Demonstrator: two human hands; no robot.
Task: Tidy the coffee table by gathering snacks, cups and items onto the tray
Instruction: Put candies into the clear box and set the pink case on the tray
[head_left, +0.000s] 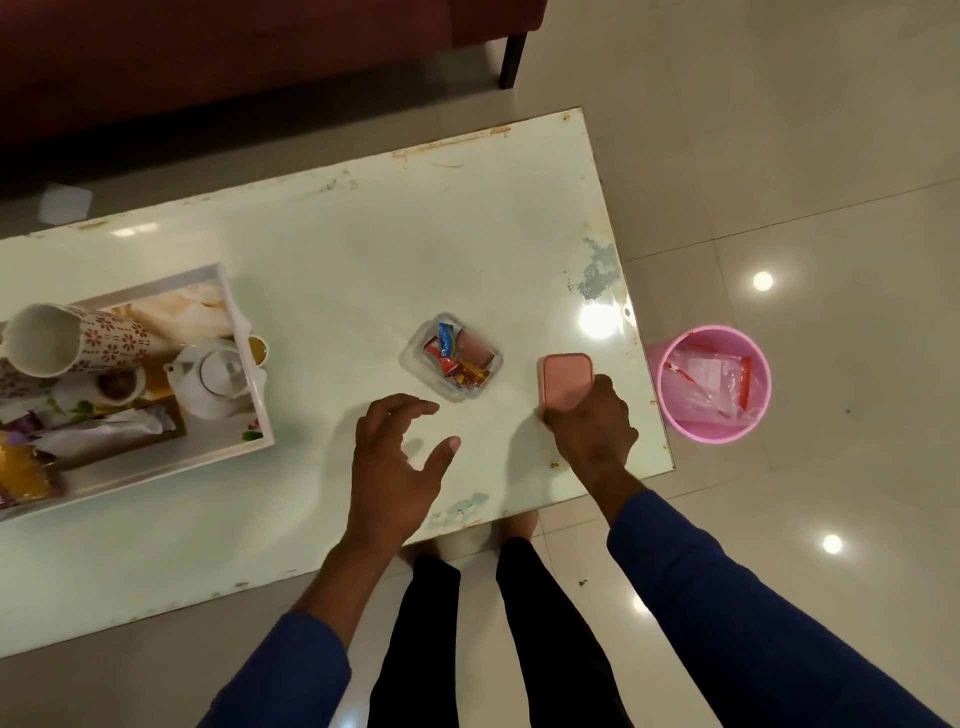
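A clear plastic box with red and orange snack wrappers inside sits open in the middle of the white coffee table. My right hand grips its pink lid just to the right of the box, the lid tilted up off the table. My left hand hovers below and left of the box, fingers spread and relaxed, holding nothing. The white tray stands at the left with a white teapot, a floral jug, a cup, tissues and packets on it.
A pink waste bin holding clear plastic wrapping stands on the tiled floor just off the table's right edge. A dark red sofa runs along the far side. My legs are at the table's near edge.
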